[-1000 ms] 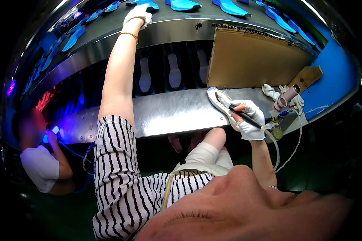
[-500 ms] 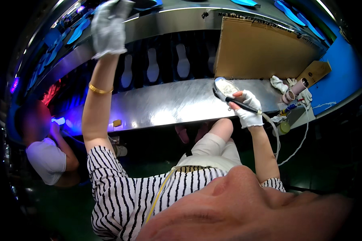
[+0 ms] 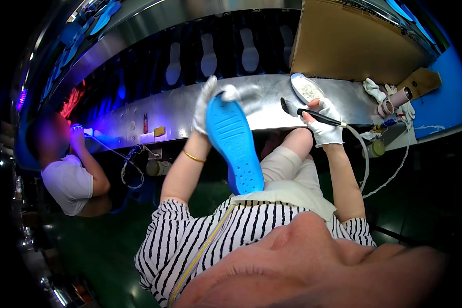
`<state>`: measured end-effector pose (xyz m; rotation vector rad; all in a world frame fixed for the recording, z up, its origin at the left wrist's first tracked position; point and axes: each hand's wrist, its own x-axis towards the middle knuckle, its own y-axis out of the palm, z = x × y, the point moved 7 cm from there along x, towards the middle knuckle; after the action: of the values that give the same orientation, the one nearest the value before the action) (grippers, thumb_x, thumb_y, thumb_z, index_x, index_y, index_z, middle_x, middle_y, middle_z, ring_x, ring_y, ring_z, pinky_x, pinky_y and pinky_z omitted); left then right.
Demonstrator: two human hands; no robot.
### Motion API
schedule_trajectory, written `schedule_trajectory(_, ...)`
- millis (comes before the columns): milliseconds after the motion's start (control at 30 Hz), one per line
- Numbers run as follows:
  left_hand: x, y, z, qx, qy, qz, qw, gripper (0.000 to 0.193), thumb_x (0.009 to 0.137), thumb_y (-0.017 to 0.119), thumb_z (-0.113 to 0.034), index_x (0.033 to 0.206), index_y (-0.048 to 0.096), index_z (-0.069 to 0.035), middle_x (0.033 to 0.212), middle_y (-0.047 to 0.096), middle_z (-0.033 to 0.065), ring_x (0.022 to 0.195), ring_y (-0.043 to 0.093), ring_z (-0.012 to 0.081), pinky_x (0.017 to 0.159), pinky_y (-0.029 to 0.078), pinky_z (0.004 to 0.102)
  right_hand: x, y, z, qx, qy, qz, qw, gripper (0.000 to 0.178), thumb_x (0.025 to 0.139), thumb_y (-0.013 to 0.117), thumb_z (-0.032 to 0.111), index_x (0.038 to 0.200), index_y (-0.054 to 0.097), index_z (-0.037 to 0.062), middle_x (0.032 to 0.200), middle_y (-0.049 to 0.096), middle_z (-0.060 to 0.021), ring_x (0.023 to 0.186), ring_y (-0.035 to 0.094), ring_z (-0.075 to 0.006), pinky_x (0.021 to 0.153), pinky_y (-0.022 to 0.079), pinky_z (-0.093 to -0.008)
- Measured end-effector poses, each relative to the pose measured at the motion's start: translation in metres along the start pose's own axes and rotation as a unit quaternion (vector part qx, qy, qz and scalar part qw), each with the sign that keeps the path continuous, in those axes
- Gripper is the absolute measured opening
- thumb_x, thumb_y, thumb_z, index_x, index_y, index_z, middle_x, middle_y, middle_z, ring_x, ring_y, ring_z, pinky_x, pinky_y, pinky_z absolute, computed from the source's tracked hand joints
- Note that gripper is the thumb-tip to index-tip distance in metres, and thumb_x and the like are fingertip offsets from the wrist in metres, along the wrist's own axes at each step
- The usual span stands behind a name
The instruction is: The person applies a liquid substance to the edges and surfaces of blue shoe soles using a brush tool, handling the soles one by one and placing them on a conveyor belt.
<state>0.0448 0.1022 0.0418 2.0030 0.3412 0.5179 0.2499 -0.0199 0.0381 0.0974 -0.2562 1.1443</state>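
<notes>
My left hand (image 3: 206,102), in a white glove, grips the top end of a blue shoe sole (image 3: 235,143) that hangs down toward my lap. My right hand (image 3: 324,123), also gloved, is shut on a black brush (image 3: 308,113) whose bristle head points left; a thin hose runs from its handle. Just beyond the brush a white shoe sole (image 3: 305,90) lies on the shiny metal bench (image 3: 169,110).
A brown cardboard sheet (image 3: 354,46) stands behind the bench at the right. Pale soles (image 3: 209,56) sit on a dark conveyor beyond. Cloth rags and small containers (image 3: 390,100) lie at the far right. Another person (image 3: 66,174) works at the left under violet light.
My left arm came down from the upper conveyor, bringing a blue sole in front of my body. The white sole left my right hand's side and now rests on the bench.
</notes>
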Motion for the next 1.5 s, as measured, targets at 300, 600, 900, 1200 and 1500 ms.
schedule_trajectory(300, -0.010, -0.010, 0.076, 0.011, -0.037, -0.122, 0.992, 0.089, 0.079, 0.038, -0.076, 0.134, 0.038, -0.006, 0.123, 0.051, 0.0246, 0.110, 0.055, 0.0386, 0.092, 0.048, 0.0530, 0.003, 0.033, 0.027, -0.011, -0.055, 0.032, 0.998, 0.022, 0.076, 0.072, 0.006, 0.089, 0.055, 0.0036, 0.076, 0.059, -0.0049, 0.066, 0.057, -0.0118, 0.062, 0.048, -0.0258)
schedule_trajectory(600, 0.020, -0.001, 0.096, 0.138, 0.109, -0.201, 0.964, 0.082, 0.084, 0.033, -0.072, 0.138, 0.035, -0.010, 0.133, 0.046, 0.0148, 0.120, 0.048, 0.0263, 0.102, 0.041, 0.0383, 0.011, 0.040, 0.045, -0.056, -0.187, -0.022, 0.981, 0.021, 0.077, 0.069, 0.001, 0.092, 0.056, 0.0018, 0.083, 0.063, -0.0067, 0.071, 0.061, -0.0113, 0.066, 0.050, -0.0246)
schedule_trajectory(900, 0.005, -0.011, 0.084, 0.118, 0.076, -0.250, 0.958, 0.077, 0.085, 0.042, -0.067, 0.130, 0.043, -0.006, 0.124, 0.052, 0.0152, 0.110, 0.054, 0.0281, 0.097, 0.045, 0.0405, -0.007, 0.048, 0.039, -0.025, -0.142, 0.023, 0.989, 0.023, 0.072, 0.069, -0.001, 0.091, 0.057, 0.0023, 0.080, 0.062, -0.0072, 0.068, 0.061, -0.0147, 0.065, 0.050, -0.0251)
schedule_trajectory(1200, -0.003, -0.016, 0.070, 0.107, 0.063, -0.279, 0.952, 0.082, 0.083, 0.041, -0.070, 0.131, 0.043, -0.003, 0.121, 0.055, 0.0176, 0.108, 0.055, 0.0313, 0.095, 0.046, 0.0437, -0.036, 0.063, 0.053, -0.054, -0.202, 0.088, 0.974, 0.019, 0.071, 0.071, 0.000, 0.085, 0.060, 0.0051, 0.076, 0.061, -0.0064, 0.070, 0.061, -0.0124, 0.063, 0.048, -0.0230)
schedule_trajectory(1500, -0.040, -0.022, 0.110, 0.185, -0.085, -0.203, 0.958, 0.080, 0.087, 0.030, -0.068, 0.137, 0.034, -0.006, 0.132, 0.046, 0.0156, 0.120, 0.047, 0.0292, 0.101, 0.041, 0.0404, -0.058, 0.025, -0.006, -0.012, -0.035, 0.047, 0.998, 0.014, 0.074, 0.072, 0.004, 0.082, 0.061, 0.0010, 0.078, 0.065, -0.0074, 0.070, 0.061, -0.0119, 0.064, 0.049, -0.0240)
